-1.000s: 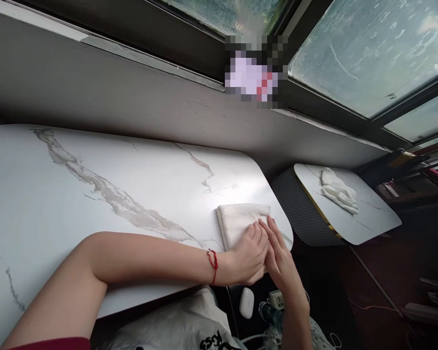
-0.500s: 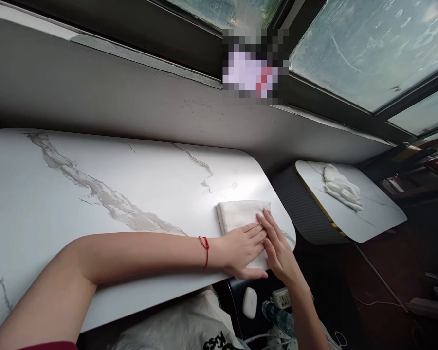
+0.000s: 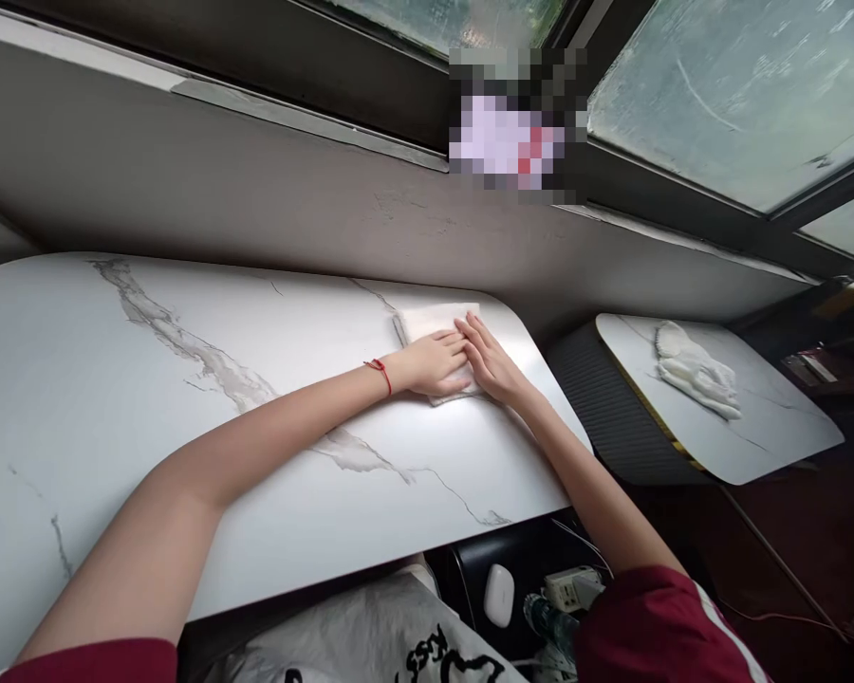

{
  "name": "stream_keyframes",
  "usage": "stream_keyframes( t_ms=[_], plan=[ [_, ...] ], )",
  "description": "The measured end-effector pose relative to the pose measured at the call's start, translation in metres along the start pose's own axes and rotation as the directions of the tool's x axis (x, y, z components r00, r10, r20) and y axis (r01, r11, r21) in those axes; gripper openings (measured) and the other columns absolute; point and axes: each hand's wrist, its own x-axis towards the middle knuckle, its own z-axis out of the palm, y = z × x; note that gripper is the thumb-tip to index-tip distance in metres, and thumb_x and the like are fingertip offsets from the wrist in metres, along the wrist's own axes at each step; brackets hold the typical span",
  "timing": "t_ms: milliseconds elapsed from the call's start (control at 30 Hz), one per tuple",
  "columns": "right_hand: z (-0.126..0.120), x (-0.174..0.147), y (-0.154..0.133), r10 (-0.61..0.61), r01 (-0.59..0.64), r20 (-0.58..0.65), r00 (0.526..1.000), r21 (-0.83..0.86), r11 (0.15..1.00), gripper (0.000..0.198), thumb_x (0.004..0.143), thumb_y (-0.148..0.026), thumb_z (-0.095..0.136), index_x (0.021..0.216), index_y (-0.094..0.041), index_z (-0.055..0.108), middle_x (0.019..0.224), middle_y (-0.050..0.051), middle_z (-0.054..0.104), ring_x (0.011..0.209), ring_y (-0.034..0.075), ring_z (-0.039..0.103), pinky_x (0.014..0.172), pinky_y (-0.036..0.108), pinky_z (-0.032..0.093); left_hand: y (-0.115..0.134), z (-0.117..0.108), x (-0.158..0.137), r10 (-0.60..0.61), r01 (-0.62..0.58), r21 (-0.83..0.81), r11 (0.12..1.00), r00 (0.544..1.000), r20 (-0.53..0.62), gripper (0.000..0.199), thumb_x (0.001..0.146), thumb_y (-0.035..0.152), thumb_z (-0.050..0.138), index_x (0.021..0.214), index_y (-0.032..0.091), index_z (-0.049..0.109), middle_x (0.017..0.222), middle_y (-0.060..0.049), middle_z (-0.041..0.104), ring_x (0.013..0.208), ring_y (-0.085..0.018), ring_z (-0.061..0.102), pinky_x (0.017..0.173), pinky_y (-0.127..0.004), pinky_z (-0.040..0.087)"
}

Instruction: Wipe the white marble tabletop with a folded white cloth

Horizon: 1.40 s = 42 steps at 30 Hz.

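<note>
A folded white cloth (image 3: 427, 321) lies flat on a white marble-patterned tabletop (image 3: 342, 379), towards its far right part. My left hand (image 3: 436, 363), a red string bracelet at its wrist, rests on the cloth with the fingers stretched out. Beside it my right hand (image 3: 493, 359) presses on the cloth's right side, fingers extended, its fingertips touching or overlapping those of the left. Part of the cloth is hidden under both hands.
Right of this table stands a second marble-patterned table (image 3: 775, 398) with a crumpled white cloth (image 3: 697, 370) on it. Below the near edge are a white case (image 3: 499, 596), a bottle (image 3: 549, 621), a power strip (image 3: 571, 590) and a grey printed bag (image 3: 370, 631). A wall and windows rise behind.
Both hands have slid the folded cloth away from me across the tabletop, from near the front edge towards the wall. The view has shifted slightly.
</note>
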Motion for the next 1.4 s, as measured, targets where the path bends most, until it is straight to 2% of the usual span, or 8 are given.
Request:
stream_keyframes(
  t_ms=[300,533,733,867,1000,1100,1233,1400],
  plan=[
    [0.028,0.081,0.005,-0.091,0.091,-0.064,0.994,-0.005,0.996,0.073,0.103,-0.059,0.010,0.154,-0.017,0.042,0.163,0.011,0.035,0.153,0.027,0.027,0.126,0.049,0.025,-0.062,-0.013,-0.016,-0.117,0.117,0.009,0.993,0.993,-0.011,0.052,0.099,0.043,0.045,0.132,0.006,0.061,0.139,-0.019,0.061,0.136,-0.029,0.048,0.117,-0.041,0.030],
    [0.038,0.094,0.000,-0.076,0.073,-0.108,0.991,-0.038,0.997,0.073,0.104,-0.057,0.009,0.152,-0.015,0.045,0.160,0.013,0.039,0.152,0.027,0.030,0.124,0.049,0.027,-0.069,-0.017,-0.022,-0.166,0.165,-0.042,0.985,0.986,-0.031,0.045,0.095,0.041,0.050,0.125,0.012,0.066,0.132,-0.015,0.065,0.127,-0.026,0.055,0.118,-0.043,0.029],
    [0.041,0.074,-0.023,-0.099,0.092,-0.098,0.990,-0.068,0.993,0.068,0.105,-0.052,0.011,0.151,-0.014,0.045,0.160,0.016,0.038,0.152,0.028,0.029,0.122,0.052,0.029,-0.046,-0.022,-0.042,-0.172,0.171,-0.045,0.984,0.985,-0.021,0.043,0.096,0.039,0.050,0.128,0.014,0.063,0.137,-0.013,0.063,0.135,-0.027,0.050,0.120,-0.044,0.027],
    [0.043,0.040,-0.061,-0.167,0.151,-0.117,0.979,-0.131,0.980,0.064,0.106,-0.045,0.015,0.149,-0.009,0.045,0.159,0.022,0.037,0.151,0.032,0.030,0.117,0.054,0.036,-0.016,-0.030,-0.079,-0.124,0.123,-0.072,0.990,0.992,-0.008,0.044,0.097,0.040,0.049,0.129,0.014,0.063,0.139,-0.013,0.062,0.138,-0.029,0.047,0.122,-0.048,0.025],
    [0.036,0.001,-0.108,-0.259,0.237,-0.068,0.964,-0.235,0.943,0.058,0.105,-0.042,0.029,0.143,-0.005,0.051,0.146,0.029,0.050,0.139,0.040,0.046,0.103,0.057,0.047,0.022,-0.044,-0.124,-0.055,0.053,-0.134,0.990,0.998,-0.007,0.042,0.097,0.041,0.051,0.128,0.015,0.065,0.140,-0.013,0.062,0.137,-0.030,0.049,0.124,-0.050,0.025],
    [0.030,-0.018,-0.135,-0.406,0.391,-0.031,0.913,-0.209,0.896,0.054,0.103,-0.037,0.036,0.145,-0.006,0.048,0.146,0.027,0.052,0.139,0.039,0.046,0.104,0.057,0.046,0.047,-0.056,-0.154,-0.049,0.049,-0.182,0.982,0.999,0.006,0.043,0.095,0.038,0.053,0.129,0.016,0.063,0.142,-0.013,0.060,0.138,-0.030,0.048,0.124,-0.050,0.026],
    [0.028,-0.022,-0.155,-0.628,0.628,0.040,0.777,-0.010,0.778,0.066,0.101,-0.032,0.038,0.160,-0.009,0.020,0.162,0.021,0.032,0.153,0.032,0.026,0.119,0.055,0.034,0.070,-0.068,-0.183,-0.082,0.090,-0.217,0.972,0.995,0.048,0.049,0.093,0.035,0.052,0.135,0.013,0.059,0.140,-0.013,0.063,0.135,-0.031,0.051,0.124,-0.051,0.027],
    [0.029,-0.022,-0.167,-0.706,0.683,0.101,0.701,0.192,0.705,0.078,0.098,-0.040,0.044,0.163,-0.014,0.010,0.169,0.017,0.011,0.156,0.032,0.016,0.123,0.054,0.028,0.092,-0.078,-0.201,-0.127,0.154,-0.231,0.961,0.984,0.127,0.057,0.094,0.033,0.048,0.146,0.011,0.049,0.149,-0.013,0.054,0.142,-0.031,0.045,0.125,-0.049,0.024]
  ],
)
